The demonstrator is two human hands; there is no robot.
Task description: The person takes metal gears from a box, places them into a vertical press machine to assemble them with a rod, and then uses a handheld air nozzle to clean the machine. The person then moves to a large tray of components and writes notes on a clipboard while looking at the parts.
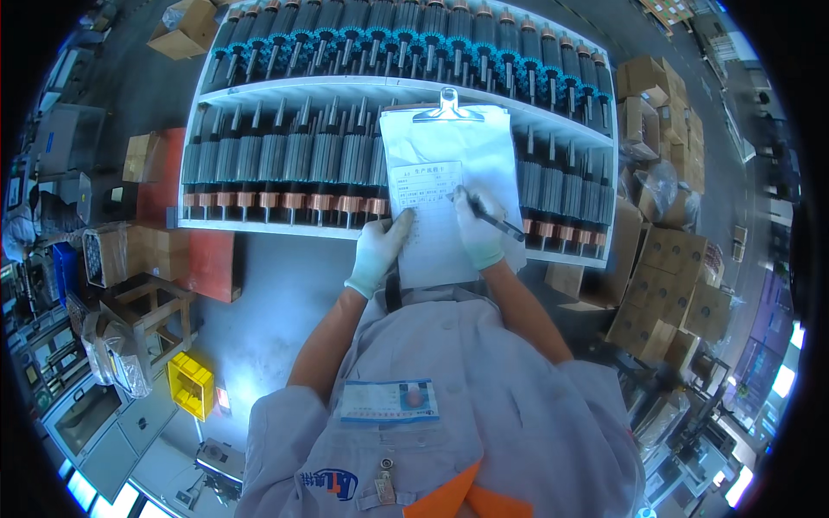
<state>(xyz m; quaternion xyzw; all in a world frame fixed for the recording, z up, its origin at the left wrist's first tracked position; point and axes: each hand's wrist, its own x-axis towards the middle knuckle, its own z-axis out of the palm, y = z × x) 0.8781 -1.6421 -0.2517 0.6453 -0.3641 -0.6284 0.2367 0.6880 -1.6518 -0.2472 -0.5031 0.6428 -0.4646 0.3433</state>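
Close in front of my body is a clipboard with white papers (432, 246) under a silver clip (448, 110). A small printed form (427, 183) lies on top of the sheets. My left hand (378, 249), in a white glove, grips the clipboard's left edge, with its thumb on the paper. My right hand (480, 226), also gloved, is closed around a dark pen (511, 230), and the pen's tip is at the form's right side. Beyond the clipboard, motor armatures (326, 155) with copper ends stand in rows, partly hidden by the papers.
A white two-tier rack (285, 88) holds the armatures, the far row with blue-green windings. Cardboard boxes (658, 285) are stacked at the right. To the left are a red board (210, 259), a wooden frame (164, 315) and a yellow bin (190, 385).
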